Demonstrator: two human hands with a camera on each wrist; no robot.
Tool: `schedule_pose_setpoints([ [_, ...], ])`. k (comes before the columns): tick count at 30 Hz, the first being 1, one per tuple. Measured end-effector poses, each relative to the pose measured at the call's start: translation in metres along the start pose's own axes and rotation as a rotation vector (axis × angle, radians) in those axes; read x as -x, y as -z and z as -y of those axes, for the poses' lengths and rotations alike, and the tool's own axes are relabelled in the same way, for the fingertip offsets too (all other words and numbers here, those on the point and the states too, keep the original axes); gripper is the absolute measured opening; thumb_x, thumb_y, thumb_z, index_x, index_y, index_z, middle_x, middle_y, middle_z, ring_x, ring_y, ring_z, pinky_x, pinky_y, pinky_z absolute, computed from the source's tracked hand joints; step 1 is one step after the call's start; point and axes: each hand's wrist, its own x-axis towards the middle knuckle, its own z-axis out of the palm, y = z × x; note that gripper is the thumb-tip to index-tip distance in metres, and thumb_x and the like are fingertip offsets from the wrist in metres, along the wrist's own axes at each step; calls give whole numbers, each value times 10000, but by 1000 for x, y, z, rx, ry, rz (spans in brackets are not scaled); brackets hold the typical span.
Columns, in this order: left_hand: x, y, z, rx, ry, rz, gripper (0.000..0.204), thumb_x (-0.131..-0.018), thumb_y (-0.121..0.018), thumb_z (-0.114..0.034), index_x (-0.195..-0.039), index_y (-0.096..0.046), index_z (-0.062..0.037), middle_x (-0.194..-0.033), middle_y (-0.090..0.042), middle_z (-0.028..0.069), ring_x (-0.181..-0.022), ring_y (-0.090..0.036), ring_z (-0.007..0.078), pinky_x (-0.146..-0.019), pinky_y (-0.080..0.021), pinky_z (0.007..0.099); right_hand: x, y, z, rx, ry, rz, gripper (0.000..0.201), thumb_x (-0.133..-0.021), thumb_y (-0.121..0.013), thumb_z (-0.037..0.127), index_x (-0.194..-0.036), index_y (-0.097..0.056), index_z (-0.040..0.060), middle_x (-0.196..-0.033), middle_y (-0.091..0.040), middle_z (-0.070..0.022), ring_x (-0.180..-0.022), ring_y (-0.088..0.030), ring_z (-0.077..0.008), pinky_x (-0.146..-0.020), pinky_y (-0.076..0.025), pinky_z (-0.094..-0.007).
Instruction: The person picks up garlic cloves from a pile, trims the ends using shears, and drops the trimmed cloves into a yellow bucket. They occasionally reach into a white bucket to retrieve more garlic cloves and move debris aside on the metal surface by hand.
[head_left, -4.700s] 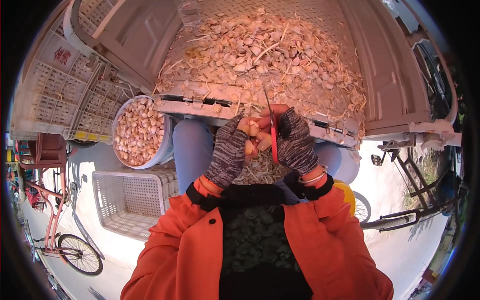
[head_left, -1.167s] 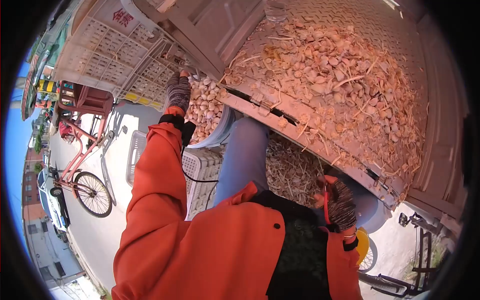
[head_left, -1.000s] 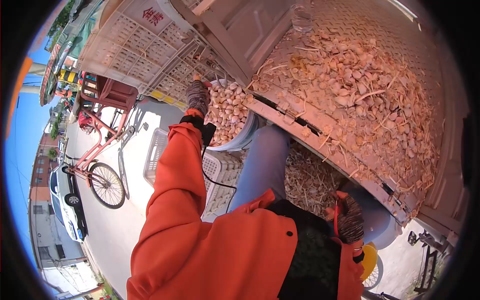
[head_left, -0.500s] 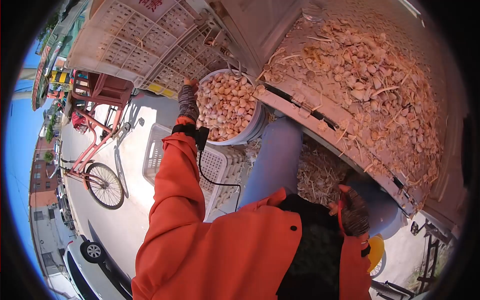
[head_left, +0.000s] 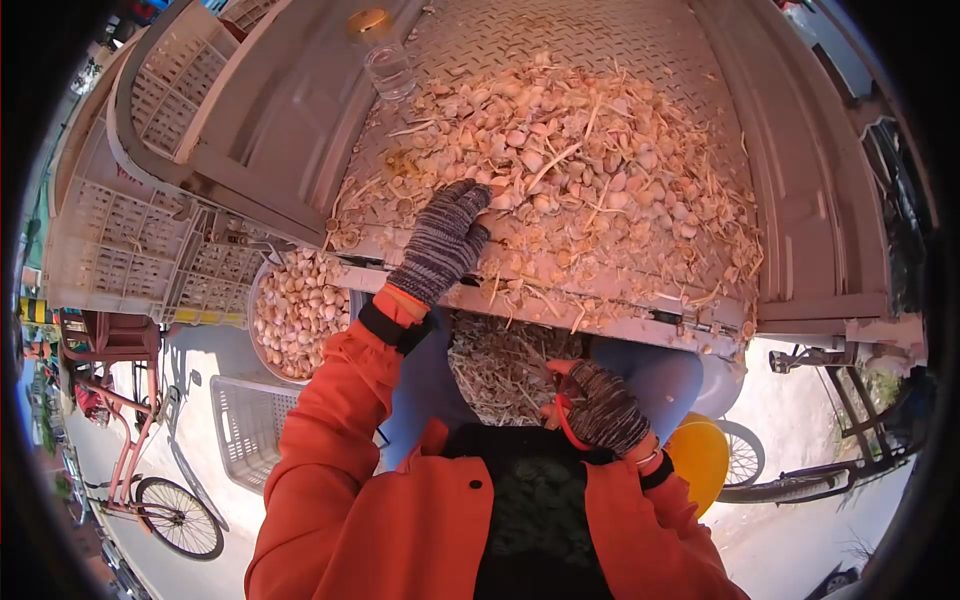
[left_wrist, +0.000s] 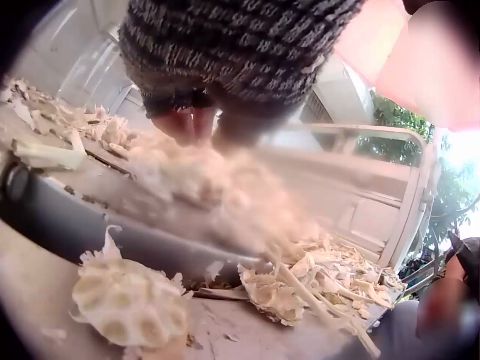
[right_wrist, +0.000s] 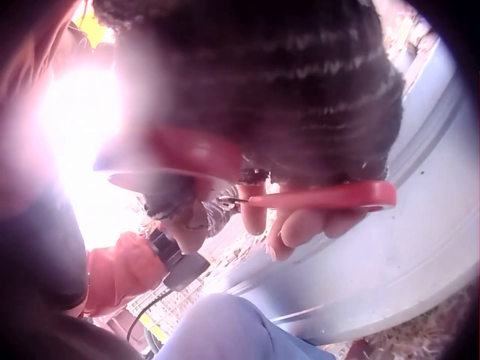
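In the head view my left hand, in a striped fingerless glove, reaches to the near edge of the heap of garlic cloves and peelings on the metal bed. Its fingertips touch the heap; the left wrist view is blurred there, so whether they hold anything is unclear. A trimmed garlic root base lies close to that camera. Low over my lap, my right hand grips red-handled scissors; the right wrist view shows the fingers curled about the red handles.
A bucket of garlic cloves stands at the left, by stacked plastic crates and an empty crate. A glass jar stands at the bed's back left. Stalk litter lies between the knees.
My left hand has moved from beside the bucket to the heap on the bed. The head view has turned back to the right. My right hand keeps the scissors low.
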Motion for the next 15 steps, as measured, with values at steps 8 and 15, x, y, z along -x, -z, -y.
schedule_pose_setpoints([
  [8, -27, -18, -15, -149, 281, 182, 432, -768, -695, -122, -1180, -598, -38, -1129, -614, 139, -1063, -574, 254, -972, -438, 356, -15, 37, 2, 4, 4, -174, 525, -701, -809, 174, -1166, -593, 59, -868, -593, -84, -742, -559, -203, -678, -479, -324],
  [15, 20, 0, -60, 929, 628, 187, 306, -890, -612, -141, -1170, -609, -18, -1059, -644, 47, -912, -578, 115, -857, -476, 273, -52, 56, 9, 243, 269, -378, 486, -704, -772, 169, -1153, -616, 68, -906, -610, -154, -811, -587, -325, -738, -491, -402],
])
